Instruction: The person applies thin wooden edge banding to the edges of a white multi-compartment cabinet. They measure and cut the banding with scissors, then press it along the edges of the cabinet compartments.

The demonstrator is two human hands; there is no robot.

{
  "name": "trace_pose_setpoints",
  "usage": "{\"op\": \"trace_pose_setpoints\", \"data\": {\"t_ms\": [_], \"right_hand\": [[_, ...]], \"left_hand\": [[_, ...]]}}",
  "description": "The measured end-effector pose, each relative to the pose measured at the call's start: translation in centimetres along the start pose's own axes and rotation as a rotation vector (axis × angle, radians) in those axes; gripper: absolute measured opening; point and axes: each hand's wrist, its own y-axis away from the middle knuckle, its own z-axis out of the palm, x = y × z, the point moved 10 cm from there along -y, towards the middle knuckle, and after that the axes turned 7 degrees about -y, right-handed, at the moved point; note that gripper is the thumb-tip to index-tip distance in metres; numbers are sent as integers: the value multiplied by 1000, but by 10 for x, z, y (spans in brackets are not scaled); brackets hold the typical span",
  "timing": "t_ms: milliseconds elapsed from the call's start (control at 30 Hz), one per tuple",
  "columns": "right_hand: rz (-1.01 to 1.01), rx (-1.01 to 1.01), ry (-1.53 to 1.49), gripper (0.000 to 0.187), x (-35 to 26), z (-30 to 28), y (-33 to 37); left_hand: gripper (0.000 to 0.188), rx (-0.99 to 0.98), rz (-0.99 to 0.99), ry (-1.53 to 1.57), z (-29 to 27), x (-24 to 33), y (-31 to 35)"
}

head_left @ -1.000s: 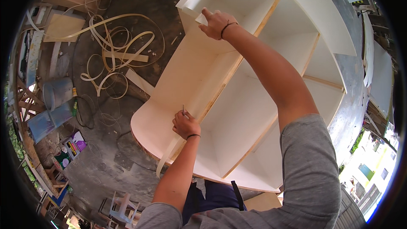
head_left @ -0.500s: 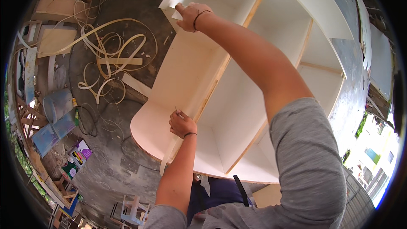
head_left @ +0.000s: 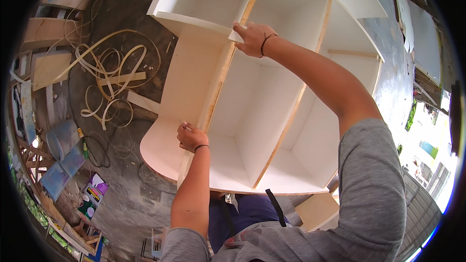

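A white cabinet carcass (head_left: 250, 97) with raw wooden front edges lies before me, its compartments facing up. My right hand (head_left: 252, 39) is closed on a small white flat piece (head_left: 236, 36) and presses it where a shelf edge meets the long divider edge (head_left: 221, 85). Nearer me, my left hand (head_left: 191, 137) is closed beside that same divider, over the pinkish rounded end panel (head_left: 162, 148). A thin sliver pokes out of its fingertips; what it is I cannot make out. A pale strip (head_left: 183, 169) runs down beside my left forearm, partly hidden by it.
Loose coils of pale edging strip (head_left: 116, 78) lie on the dark floor at the left. Wooden pieces (head_left: 51, 70), a blue-grey plastic container (head_left: 63, 143) and a purple-and-white can (head_left: 96, 188) stand along the left side. A light box (head_left: 315, 211) sits by my legs.
My right hand has moved from the cabinet's far left corner inward to the shelf and divider joint, the white piece still in it. My left hand stays closed beside the divider; the view has shifted.
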Motion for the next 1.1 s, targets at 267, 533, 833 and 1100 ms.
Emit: {"op": "trace_pose_setpoints", "data": {"t_ms": [267, 533, 833, 1100], "right_hand": [[102, -3, 5, 62, 74, 36, 64], [243, -15, 55, 67, 169, 90, 142], [247, 15, 127, 69, 180, 105, 148], [179, 142, 148, 68, 188, 110, 148]], "left_hand": [[44, 55, 3, 7, 1, -1, 1], [43, 86, 5, -1, -1, -2, 6], [43, 154, -35, -5, -1, -11, -2], [44, 239, 32, 59, 0, -4, -5]]}}
